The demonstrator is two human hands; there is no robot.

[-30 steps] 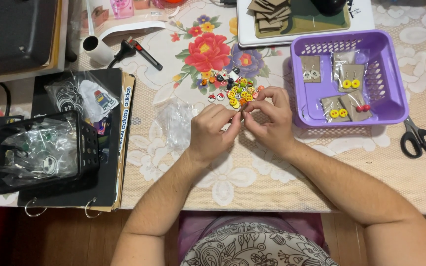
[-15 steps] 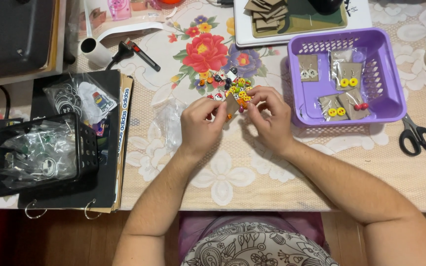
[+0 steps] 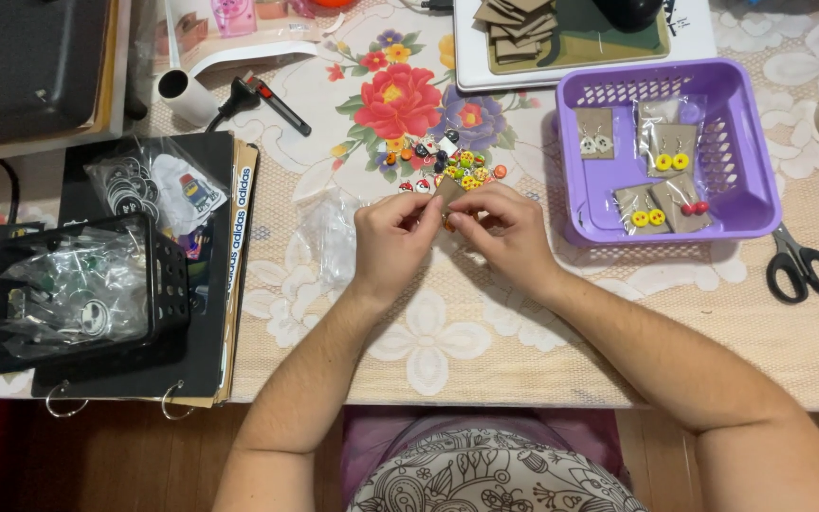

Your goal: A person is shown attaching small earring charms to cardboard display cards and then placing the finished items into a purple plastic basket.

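My left hand (image 3: 392,239) and my right hand (image 3: 507,230) meet over the middle of the table, both pinching a small brown card (image 3: 448,190) with an earring on it. Just beyond my fingertips lies a heap of small coloured earring charms (image 3: 447,163), yellow, red, orange and black. To the right stands a purple plastic basket (image 3: 747,161) holding several bagged brown cards with earring pairs (image 3: 672,152). A pile of clear plastic bags (image 3: 334,232) lies left of my left hand.
Black scissors (image 3: 801,268) lie right of the basket. A black basket of bagged items (image 3: 78,289) sits on a dark binder (image 3: 210,313) at left. A white tray with blank brown cards (image 3: 523,24) is at the back. A black-handled tool (image 3: 272,100) lies near a white roll (image 3: 185,95).
Both hands have shifted slightly and closed together on the brown card; the card is now upright between the fingertips, where earlier it was tilted and held more by the left hand.
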